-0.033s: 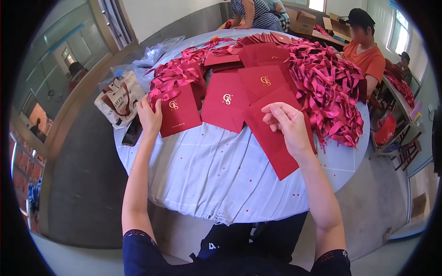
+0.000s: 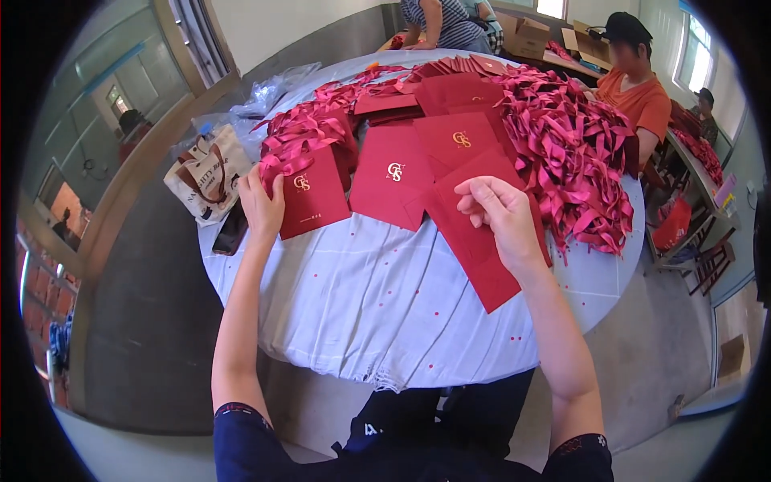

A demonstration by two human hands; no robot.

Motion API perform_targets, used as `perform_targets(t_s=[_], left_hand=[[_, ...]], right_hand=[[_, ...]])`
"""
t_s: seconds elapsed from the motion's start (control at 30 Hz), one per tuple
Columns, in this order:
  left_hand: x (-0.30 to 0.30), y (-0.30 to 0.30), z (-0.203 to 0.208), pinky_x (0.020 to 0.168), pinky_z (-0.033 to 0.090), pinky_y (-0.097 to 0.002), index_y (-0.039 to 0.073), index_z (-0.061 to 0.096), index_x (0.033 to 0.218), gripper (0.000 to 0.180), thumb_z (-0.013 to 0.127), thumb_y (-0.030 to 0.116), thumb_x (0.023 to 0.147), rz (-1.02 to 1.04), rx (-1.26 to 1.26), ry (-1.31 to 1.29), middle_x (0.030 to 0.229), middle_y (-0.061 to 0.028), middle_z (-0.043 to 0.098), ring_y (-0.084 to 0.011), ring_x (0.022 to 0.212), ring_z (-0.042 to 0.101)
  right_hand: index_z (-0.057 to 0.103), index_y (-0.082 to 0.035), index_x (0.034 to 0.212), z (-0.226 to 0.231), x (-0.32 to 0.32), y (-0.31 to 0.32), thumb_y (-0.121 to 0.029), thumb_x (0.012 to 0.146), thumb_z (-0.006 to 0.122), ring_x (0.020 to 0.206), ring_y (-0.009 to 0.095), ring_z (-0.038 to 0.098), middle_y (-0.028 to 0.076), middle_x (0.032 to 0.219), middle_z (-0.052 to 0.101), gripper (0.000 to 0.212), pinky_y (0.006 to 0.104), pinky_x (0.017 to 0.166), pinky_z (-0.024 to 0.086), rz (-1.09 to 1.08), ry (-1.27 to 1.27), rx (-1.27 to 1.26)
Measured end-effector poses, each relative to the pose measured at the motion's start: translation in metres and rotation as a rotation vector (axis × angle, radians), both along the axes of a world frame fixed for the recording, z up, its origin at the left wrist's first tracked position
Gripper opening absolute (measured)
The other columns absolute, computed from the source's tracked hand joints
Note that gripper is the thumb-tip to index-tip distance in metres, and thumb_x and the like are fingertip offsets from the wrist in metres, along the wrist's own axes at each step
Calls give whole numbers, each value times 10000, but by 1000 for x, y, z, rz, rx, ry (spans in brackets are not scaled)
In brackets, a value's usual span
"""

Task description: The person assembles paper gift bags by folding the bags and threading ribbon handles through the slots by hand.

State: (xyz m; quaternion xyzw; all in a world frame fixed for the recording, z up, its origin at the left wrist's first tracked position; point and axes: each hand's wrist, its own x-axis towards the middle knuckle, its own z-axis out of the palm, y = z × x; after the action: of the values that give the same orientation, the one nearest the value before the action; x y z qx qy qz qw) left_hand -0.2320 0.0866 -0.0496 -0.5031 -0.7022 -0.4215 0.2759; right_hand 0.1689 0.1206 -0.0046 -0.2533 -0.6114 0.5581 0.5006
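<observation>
Bare hands at red envelopes on a round table (image 2: 353, 297)

The left hand's (image 2: 261, 207) fingers touch a pink ribbon (image 2: 283, 164) and the left envelope (image 2: 316, 201), though I cannot tell whether they grip; the right hand's (image 2: 504, 215) fingers curl toward the thumb above the right envelope (image 2: 487, 277), their hold unclear; the middle envelope (image 2: 391, 181) lies between; a phone (image 2: 230, 233) and cloth bag (image 2: 234, 154) sit at the table's left edge; a ribbon heap (image 2: 574, 161) lines its right edge.
</observation>
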Motion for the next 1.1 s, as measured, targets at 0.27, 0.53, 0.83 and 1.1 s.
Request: perform_targets(t_s=[0.27,0.53,0.83,1.1], left_hand=[[113,-29,33,821,430,-392,8,562,1022,202,632,54,838,-539,-194,38,964,-153,540,-312,924,536],[222,-11,57,969,396,-410,-52,517,1239,479,659,199,856,-787,-311,119,1196,-196,522,-353,1117,490],[240,-1,37,1000,378,-387,-38,524,1221,478,691,93,793,-788,-295,101,1214,-174,512,-319,1144,486],[253,-25,55,919,420,-314,43,552,1221,467,664,-7,770,-840,-255,-103,1179,-107,518,-228,1093,507]], right_hand=[[672,-17,948,16,25,16,-164,958,525,675,56,580,22,787,665,209,187,576,420,-309,-8,254],[593,17,1068,9,46,8,-222,809,664,901,301,631,178,949,650,359,400,775,503,-555,-706,546],[409,54,1282,-27,81,-27,-289,791,720,1092,370,487,213,1169,473,674,439,924,435,-517,-1067,303],[395,55,1289,-40,85,-37,-235,785,729,1089,369,489,212,1153,470,670,426,933,427,-509,-882,339]])
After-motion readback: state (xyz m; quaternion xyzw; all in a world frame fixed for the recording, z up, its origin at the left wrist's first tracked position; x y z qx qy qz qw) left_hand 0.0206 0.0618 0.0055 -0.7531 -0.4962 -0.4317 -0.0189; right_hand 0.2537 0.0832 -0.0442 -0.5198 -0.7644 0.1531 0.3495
